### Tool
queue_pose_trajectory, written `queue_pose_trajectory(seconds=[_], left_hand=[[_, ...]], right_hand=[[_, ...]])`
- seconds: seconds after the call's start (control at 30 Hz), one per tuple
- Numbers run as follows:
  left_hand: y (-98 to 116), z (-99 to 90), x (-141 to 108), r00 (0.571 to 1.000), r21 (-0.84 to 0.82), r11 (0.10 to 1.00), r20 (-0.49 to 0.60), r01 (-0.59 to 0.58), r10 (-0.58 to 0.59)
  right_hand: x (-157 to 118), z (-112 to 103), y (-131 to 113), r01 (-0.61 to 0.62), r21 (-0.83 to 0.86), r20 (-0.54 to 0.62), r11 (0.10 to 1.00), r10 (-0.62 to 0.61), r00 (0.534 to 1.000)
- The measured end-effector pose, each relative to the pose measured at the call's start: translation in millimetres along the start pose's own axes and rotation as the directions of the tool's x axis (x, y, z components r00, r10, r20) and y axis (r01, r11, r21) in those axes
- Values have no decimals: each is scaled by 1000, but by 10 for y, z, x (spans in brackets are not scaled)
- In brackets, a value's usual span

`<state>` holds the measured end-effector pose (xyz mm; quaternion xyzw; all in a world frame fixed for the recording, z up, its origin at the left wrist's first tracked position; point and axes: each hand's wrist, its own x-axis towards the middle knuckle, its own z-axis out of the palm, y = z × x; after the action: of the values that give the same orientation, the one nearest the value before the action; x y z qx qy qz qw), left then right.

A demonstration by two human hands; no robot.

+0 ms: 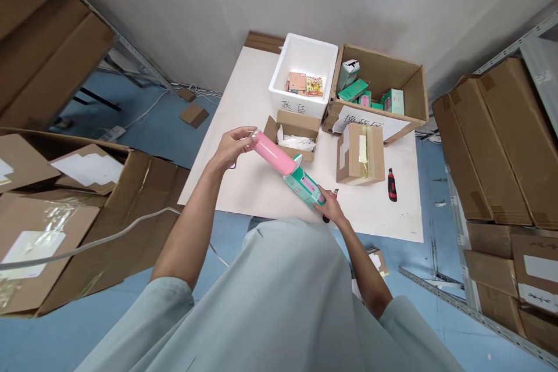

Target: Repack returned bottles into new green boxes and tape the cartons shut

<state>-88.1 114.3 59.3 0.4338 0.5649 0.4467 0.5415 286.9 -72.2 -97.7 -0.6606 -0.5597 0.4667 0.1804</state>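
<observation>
A pink cylinder (274, 153) slants over the table, its lower right end inside the open end of a green box (302, 185). My left hand (235, 147) grips the cylinder's upper left end with the fingers closed round it. Around the lower right end of the green box, my right hand (330, 204) is closed. The box has a window with pink showing through it. Just behind the cylinder stands a small open carton (300, 120) with white paper pieces inside. A red and black cutter (326, 218) lies partly hidden beside my right hand.
On the white table (244, 197) stand a white foam box (279, 72), a large carton (414, 93) holding green boxes, and a taped carton (351, 157). Another cutter (392, 185) lies at right. Cartons (143, 197) stand at left, and shelving with stacked cartons (501, 145) at right.
</observation>
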Motion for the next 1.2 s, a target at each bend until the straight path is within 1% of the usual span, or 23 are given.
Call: queue_pose_trajectory(seconds=[0.07, 0.17, 0.27, 0.33, 0.4, 0.5, 0.57, 0.67, 0.73, 0.8, 0.87, 0.93, 0.97, 1.03, 1.1, 1.2], left_hand=[[-5, 86, -37, 1000, -7, 1000, -3, 10, -10], [-18, 197, -84, 999, -17, 999, 31, 38, -37], [-16, 275, -124, 997, -18, 999, 70, 34, -32], [-10, 311, -154, 996, -6, 1000, 84, 26, -26], [-11, 345, -185, 995, 4, 1000, 97, 24, -24], [-42, 418, -224, 992, 4, 1000, 120, 26, -26], [-83, 498, -237, 991, 4, 999, 126, 39, -39], [-151, 653, -246, 989, 12, 998, 133, 64, -65], [-178, 752, -257, 988, 17, 997, 136, 69, -71], [-173, 822, -280, 988, 21, 997, 140, 68, -70], [-133, 851, -312, 981, 5, 997, 178, 75, -75], [-66, 847, -344, 967, -38, 996, 248, 76, -64], [-28, 838, -357, 959, -60, 996, 281, 67, -48], [47, 824, -373, 947, -94, 995, 321, 37, -5], [110, 827, -383, 940, -119, 993, 341, 12, 29], [166, 869, -406, 918, -175, 984, 392, 17, 54]], right_hand=[[39, 112, -31, -12, -89, -24, 996, 9, 1000], [45, 190, -60, -24, -142, -28, 990, 20, 999], [15, 179, -111, -54, -142, -7, 988, 53, 999], [-30, 134, -187, -72, -136, -25, 988, 69, 997], [-100, 71, -313, -46, -94, -99, 994, 37, 994], [-239, -31, -597, 75, 86, -221, 994, -54, 974], [-326, -78, -818, 142, 186, -225, 972, -98, 969], [-394, -83, -1094, 176, 186, -152, 967, -148, 977], [-397, -50, -1192, 177, 152, -143, 972, -156, 977], [-386, -11, -1219, 186, 147, -195, 972, -156, 968], [-385, 11, -1205, 205, 205, -268, 957, -147, 952], [-409, 6, -1183, 222, 357, -288, 907, -119, 950], [-429, -5, -1174, 225, 457, -263, 860, -111, 958], [-478, -30, -1165, 198, 651, -162, 732, -121, 979], [-524, -41, -1160, 114, 796, -27, 595, -154, 988], [-569, -4, -1146, -81, 910, 170, 406, -186, 968]])
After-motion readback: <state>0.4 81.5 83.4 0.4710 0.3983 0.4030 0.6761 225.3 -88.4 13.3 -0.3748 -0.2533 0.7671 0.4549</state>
